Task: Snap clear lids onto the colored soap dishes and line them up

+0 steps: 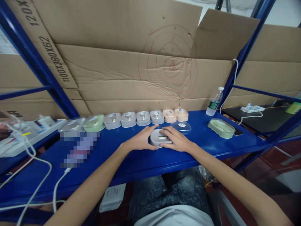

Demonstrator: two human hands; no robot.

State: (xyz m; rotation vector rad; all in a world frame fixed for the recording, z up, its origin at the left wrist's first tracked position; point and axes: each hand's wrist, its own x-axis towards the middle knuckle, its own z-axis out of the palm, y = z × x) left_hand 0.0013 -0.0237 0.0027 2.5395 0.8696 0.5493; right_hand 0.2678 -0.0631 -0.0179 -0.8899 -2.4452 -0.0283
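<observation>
A grey rounded case (155,137) with a light, elongated piece on its top rests on the blue table in front of me. My left hand (143,138) curls round its left side, thumb at the near edge and fingers at the far edge. From the right, my right hand (176,139) grips the same case, its fingers over the top and right side. Just behind my right hand lies a clear lid (181,126) with a white label.
Several grey cases (128,119), a green case (94,123) and pink cases (182,115) line the back of the blue table (113,169). A water bottle (214,102) and another green case (221,128) stand right; white cables (50,169) run left.
</observation>
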